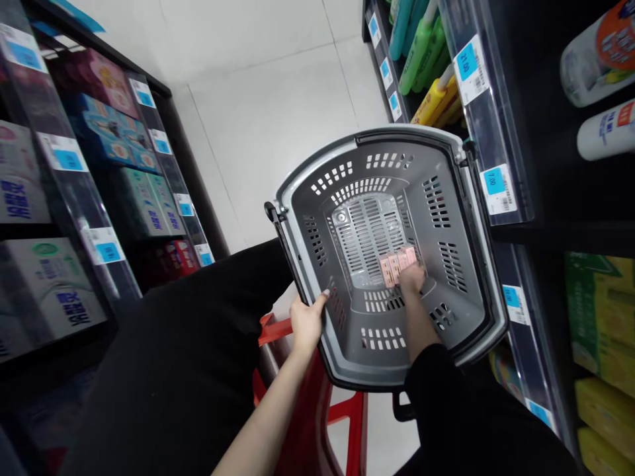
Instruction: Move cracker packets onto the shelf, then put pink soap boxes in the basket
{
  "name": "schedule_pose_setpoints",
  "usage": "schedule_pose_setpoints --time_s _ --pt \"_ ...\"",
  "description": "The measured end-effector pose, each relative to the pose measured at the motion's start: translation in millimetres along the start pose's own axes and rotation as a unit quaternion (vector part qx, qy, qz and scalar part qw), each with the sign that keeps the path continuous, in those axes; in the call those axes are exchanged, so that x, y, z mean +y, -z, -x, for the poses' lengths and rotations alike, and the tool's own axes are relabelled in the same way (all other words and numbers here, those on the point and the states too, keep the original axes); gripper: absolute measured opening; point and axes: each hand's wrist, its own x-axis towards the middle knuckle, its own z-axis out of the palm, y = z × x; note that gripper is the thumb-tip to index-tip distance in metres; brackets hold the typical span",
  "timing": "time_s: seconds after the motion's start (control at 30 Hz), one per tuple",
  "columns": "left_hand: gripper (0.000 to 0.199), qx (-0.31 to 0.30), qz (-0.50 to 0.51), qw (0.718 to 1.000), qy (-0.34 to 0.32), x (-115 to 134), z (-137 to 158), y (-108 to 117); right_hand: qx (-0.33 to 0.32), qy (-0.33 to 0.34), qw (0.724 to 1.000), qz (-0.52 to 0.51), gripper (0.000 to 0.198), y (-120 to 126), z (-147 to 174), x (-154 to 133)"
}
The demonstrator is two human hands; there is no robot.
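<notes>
A grey plastic shopping basket (pixel 450 233) with slotted walls and a black handle stands in front of me, its open top facing up. My left hand (pixel 306 324) grips the basket's left rim, thumb over the inside edge. Reaching down into the basket, my right hand (pixel 413 277) is closed on a pack of small pink boxes (pixel 391 267) near the bottom. The fingers of that hand are partly hidden, and the pack seems to touch or hover just over the basket floor; I cannot tell which.
Shelves with boxed goods (pixel 59 284) and price tags (pixel 106 246) line the left. On the right, a shelf holds green bottles (pixel 421 56), a white bottle (pixel 606 130) and yellow packs (pixel 608 413). A red plastic stool or frame (pixel 305 423) is below me. Pale floor tiles (pixel 262 99) lie ahead.
</notes>
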Motion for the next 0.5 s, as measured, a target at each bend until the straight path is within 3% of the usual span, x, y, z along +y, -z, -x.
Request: schedule_pose_setpoints --time_s 0.17,0.3,0.5 --pt "0.035 0.000 -0.004 1.000 0.001 -3 -1 -1 0.012 0.096 0.994 0.055 0.042 16 -29 3" --pt "0.036 -0.002 -0.004 1.000 0.002 -3 0 -1 -0.006 0.131 0.985 0.111 0.037 17 -43 10" --pt "0.035 -0.005 0.003 1.000 -0.001 -5 -1 -2 0.027 0.206 0.963 0.173 0.038 12 -32 17"
